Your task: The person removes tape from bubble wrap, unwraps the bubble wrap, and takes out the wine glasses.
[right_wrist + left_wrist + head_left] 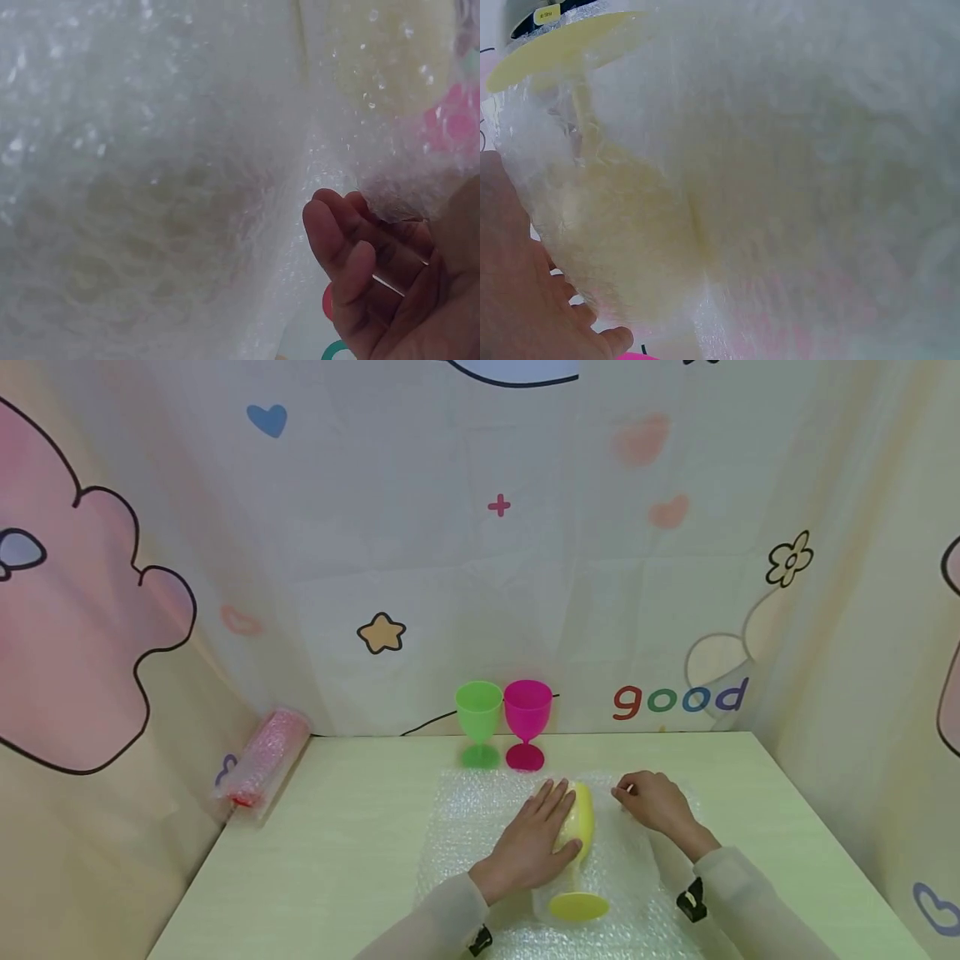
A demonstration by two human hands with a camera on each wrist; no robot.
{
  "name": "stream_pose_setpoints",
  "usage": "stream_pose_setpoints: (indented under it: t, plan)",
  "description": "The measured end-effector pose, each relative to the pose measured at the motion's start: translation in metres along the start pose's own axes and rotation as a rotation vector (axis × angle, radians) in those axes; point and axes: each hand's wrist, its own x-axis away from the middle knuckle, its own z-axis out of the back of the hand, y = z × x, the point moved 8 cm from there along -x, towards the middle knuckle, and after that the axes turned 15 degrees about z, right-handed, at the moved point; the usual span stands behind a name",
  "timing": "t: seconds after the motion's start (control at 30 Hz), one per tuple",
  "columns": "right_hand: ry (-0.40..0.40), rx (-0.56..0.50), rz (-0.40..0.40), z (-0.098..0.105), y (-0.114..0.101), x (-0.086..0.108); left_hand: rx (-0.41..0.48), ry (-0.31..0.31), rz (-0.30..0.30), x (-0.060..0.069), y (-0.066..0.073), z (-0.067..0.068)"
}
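A yellow plastic goblet point(580, 907) lies on its side on a sheet of bubble wrap point(457, 835), its round foot toward me. Some of the clear wrap covers it, and its bowl and stem look hazy through the wrap in the left wrist view. My left hand point(527, 843) rests across the bowl with fingers extended and the thumb beside the stem. To the right of the goblet, my right hand point(660, 806) has bent fingers and pinches a bit of the wrap; in the right wrist view the plastic bunches against the fingers point(337, 232).
Behind the wrap stand a green goblet point(478, 714) and a pink goblet point(528, 710), side by side near the back edge. A bubble-wrapped roll-shaped bundle point(270, 756) with red showing lies at the back left corner of the table point(315, 860). Printed curtains point(420, 552) enclose the table.
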Motion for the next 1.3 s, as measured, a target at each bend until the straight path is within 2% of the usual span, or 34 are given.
stream_pose_setpoints:
  t: [0.13, 0.2, 0.27, 0.4, 0.53, 0.63, 0.73, 0.87, 1.03, 1.17, 1.3]
  plan:
    - [-0.028, 0.008, -0.043, -0.005, 0.005, 0.002, -0.002, 0.01, -0.023, 0.001, -0.001, 0.0]
    - [-0.024, 0.013, -0.03, -0.004, 0.002, 0.001, 0.0, 0.009, -0.024, 0.002, -0.002, 0.001]
    - [-0.012, 0.013, 0.017, -0.002, -0.004, 0.0, 0.012, 0.004, -0.013, 0.003, -0.003, 0.003]
    - [-0.004, -0.002, 0.171, 0.005, -0.022, -0.006, 0.019, 0.008, 0.016, 0.002, -0.001, 0.009]
    - [-0.04, -0.005, 0.3, 0.005, -0.039, -0.013, -0.007, 0.017, -0.004, -0.002, 0.01, 0.012]
    - [-0.047, 0.024, 0.353, 0.003, -0.046, -0.018, -0.028, -0.001, -0.025, -0.005, 0.018, 0.01]
    - [-0.038, 0.061, 0.371, 0.001, -0.047, -0.023, -0.071, -0.024, -0.02, -0.006, 0.021, 0.005]
    - [-0.028, 0.063, 0.352, 0.003, -0.045, -0.025, -0.139, -0.032, -0.003, -0.007, 0.02, 0.0]
    - [-0.034, -0.039, 0.296, 0.002, -0.033, -0.027, -0.145, -0.027, 0.003, -0.008, 0.017, 0.0]
    - [-0.055, -0.147, 0.177, -0.005, -0.013, -0.025, -0.133, -0.035, 0.003, -0.007, 0.015, -0.001]
    - [-0.059, -0.141, 0.045, -0.011, 0.008, -0.02, -0.118, -0.034, -0.006, -0.006, 0.012, -0.001]
